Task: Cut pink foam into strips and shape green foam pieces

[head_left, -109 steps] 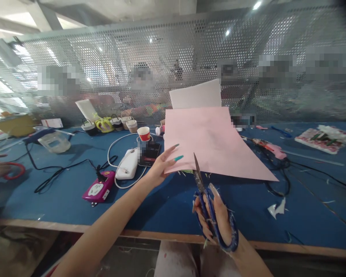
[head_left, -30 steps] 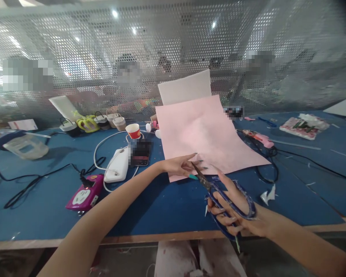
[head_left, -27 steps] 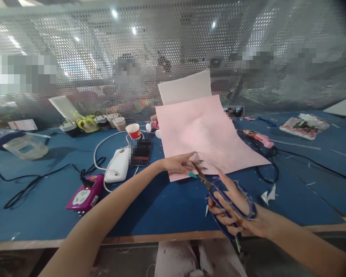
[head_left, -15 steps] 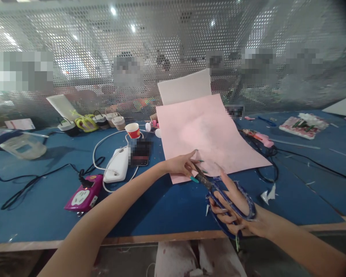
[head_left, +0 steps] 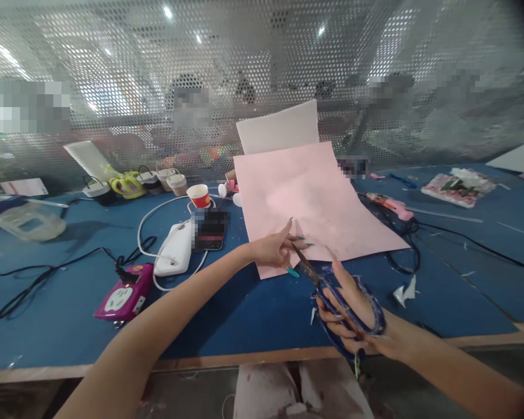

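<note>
1. Left hand (head_left: pixel 274 250): it reaches forward across the blue surface (head_left: pixel 244 308) to the near-left corner of the pink sheet (head_left: pixel 318 192). The fingers are partly closed on the sheet's near edge, thumb on the near side and index finger lifted on top. It holds only the sheet.
2. Right hand (head_left: pixel 353 311): it is closed through the blue loops of the scissors (head_left: pixel 306 269), with fingers curled inside the handles. We cannot tell how far the blades are parted; they look nearly together.
3. Key relation: the pink sheet lies forward and left of the right hand. The scissors' long axis runs on a diagonal from the handles, near and right, to the tip, far and left. The tip meets the sheet's near edge just beside the left fingers (head_left: pixel 297 238).
4. Nearer hand: the left hand is on the sheet, while the right hand touches it only through the blades.
5. Sheet position: its near part lies flat on the surface. Its far end rises against a white sheet (head_left: pixel 279 125) that leans on the perforated screen.
6. Surroundings: a blurred phone (head_left: pixel 209 230) and a white adapter (head_left: pixel 173 254) lie to the left, well apart from the blades. A pink glue gun (head_left: pixel 390 206) lies to the right of the sheet.
</note>
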`<act>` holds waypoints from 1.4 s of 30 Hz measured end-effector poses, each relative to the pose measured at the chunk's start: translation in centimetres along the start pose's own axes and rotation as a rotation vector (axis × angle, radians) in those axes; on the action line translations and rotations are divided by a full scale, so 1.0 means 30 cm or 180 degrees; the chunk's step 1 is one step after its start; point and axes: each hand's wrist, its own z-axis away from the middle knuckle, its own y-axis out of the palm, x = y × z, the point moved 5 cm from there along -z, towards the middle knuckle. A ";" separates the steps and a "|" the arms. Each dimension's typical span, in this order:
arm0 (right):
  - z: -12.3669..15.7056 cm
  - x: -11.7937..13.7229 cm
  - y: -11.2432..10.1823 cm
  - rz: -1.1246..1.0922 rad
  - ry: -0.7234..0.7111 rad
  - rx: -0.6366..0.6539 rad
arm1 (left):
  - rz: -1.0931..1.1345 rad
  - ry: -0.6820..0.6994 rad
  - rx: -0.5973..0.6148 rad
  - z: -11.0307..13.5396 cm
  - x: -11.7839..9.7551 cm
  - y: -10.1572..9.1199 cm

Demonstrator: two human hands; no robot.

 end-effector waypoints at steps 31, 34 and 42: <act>0.036 0.018 0.015 -0.0374 0.0456 -0.0785 | 0.0612 -0.0240 0.0263 -0.006 0.033 0.018; 0.036 0.021 0.024 -0.0198 0.0252 -0.0834 | 0.0627 -0.0264 0.0250 -0.006 0.035 0.019; 0.021 0.011 0.035 0.0389 0.0105 -0.1004 | 0.0867 -0.0378 0.0268 -0.001 0.015 0.020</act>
